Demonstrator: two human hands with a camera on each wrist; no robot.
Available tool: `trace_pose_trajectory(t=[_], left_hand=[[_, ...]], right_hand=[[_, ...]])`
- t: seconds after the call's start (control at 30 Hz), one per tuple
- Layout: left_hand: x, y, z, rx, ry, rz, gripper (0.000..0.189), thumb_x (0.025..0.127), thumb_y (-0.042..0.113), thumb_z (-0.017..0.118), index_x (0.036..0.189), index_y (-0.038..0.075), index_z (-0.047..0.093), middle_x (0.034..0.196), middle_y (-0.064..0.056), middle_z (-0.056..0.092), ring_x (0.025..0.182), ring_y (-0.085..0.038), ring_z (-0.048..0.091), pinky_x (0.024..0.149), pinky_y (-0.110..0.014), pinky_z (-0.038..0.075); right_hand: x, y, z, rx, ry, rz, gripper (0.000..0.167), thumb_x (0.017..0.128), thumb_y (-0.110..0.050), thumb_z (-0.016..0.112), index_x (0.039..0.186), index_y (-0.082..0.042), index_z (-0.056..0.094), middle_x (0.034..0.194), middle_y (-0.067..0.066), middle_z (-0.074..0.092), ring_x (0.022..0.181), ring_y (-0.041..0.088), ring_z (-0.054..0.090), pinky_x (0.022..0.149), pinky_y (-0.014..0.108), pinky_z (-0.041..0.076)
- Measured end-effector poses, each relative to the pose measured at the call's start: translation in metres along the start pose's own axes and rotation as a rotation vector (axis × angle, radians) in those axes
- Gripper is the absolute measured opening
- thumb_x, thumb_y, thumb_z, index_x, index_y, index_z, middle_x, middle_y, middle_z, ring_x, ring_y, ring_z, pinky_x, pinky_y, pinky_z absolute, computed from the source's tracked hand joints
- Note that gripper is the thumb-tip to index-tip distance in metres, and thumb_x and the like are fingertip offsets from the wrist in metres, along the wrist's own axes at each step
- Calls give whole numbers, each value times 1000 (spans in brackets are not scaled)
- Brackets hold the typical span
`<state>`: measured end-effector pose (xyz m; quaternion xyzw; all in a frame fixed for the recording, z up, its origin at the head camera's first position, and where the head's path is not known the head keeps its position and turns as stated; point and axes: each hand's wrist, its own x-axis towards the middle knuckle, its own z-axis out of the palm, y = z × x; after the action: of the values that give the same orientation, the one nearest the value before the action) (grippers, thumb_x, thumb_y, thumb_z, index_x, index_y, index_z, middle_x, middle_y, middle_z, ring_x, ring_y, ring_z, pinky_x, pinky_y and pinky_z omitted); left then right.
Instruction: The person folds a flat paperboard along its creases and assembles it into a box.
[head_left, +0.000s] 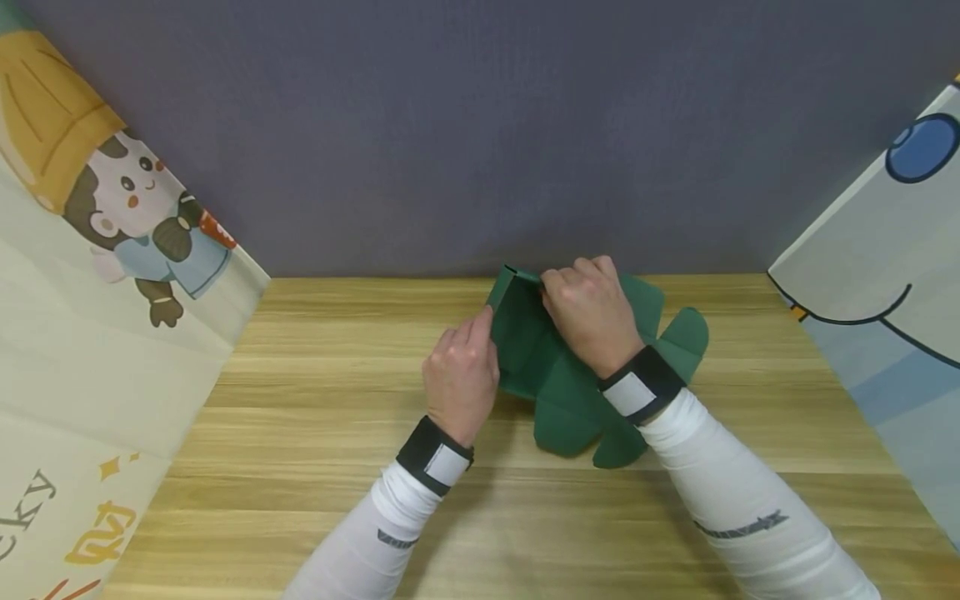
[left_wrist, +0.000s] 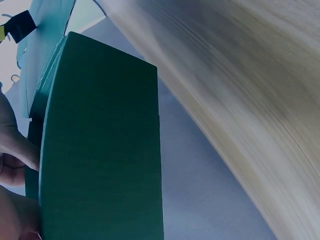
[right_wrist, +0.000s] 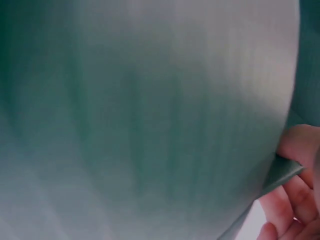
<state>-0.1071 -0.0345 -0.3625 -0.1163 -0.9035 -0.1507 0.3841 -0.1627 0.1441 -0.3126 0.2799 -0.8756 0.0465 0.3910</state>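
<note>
cardboard (head_left: 564, 379) with creased, rounded flaps (head_left: 686, 335)

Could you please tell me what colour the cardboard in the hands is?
The cardboard is dark green; the head view shows it best.

Bkgd: grey-blue wall (head_left: 480, 142), poss. fabric | wood-grain tbl (head_left: 300, 417) | L cartoon panel (head_left: 105, 375) | R cartoon panel (head_left: 855, 242), pale

Broad green panel (right_wrist: 150, 125) across most of the view, pale glare and soft darker streaks on it, right hand (right_wrist: 298, 192) at its right edge, fingers (right_wrist: 300, 145) curled, apparently pinching a small dark green fold (right_wrist: 281, 175), another green part (right_wrist: 310, 70) farther right
</note>
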Motion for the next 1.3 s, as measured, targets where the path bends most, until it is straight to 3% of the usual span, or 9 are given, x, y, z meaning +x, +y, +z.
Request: trace_pose_trajectory(t=[0.4,0.6,0.83,1.03,1.3], left_hand=[[0,3,-2,-12,-17,-8,35,83,6,67,118,9,64,98,-6,73,71,-23,68,52,-37,56],[0,1,0,-14,-29,-32,32,84,7,66,116,9,65,96,-8,73,69,-23,67,49,-37,55],[-1,-4,1,-14,-25,-67,31,84,7,65,115,10,65,96,-8,74,69,-23,68,48,-38,54],[1,-7,-1,-26,-6,-76,31,83,5,65,114,9,66,98,-9,74,71,-24,69,50,-37,55],[1,-5,-1,-46,-29,-70,29,85,5,64,114,7,65,97,-9,74,69,-22,69,49,-35,55]], right_hand=[[-4,1,10,-26,70,-6,12,86,-7,62,74,-3,59,66,12,65,63,29,54,68,43,39],[-3,1,7,-10,58,2,8,87,-9,64,81,-4,65,73,11,69,67,28,56,69,44,40],[-4,4,2,-28,-10,5,10,88,-17,70,92,-8,69,83,9,72,76,27,57,78,46,39],[-6,9,1,-87,-3,-1,11,89,-19,69,86,-8,69,80,8,72,80,27,54,86,53,35],[-6,12,4,-67,8,-19,10,91,-14,66,83,-8,69,78,8,72,82,25,58,91,55,34]])
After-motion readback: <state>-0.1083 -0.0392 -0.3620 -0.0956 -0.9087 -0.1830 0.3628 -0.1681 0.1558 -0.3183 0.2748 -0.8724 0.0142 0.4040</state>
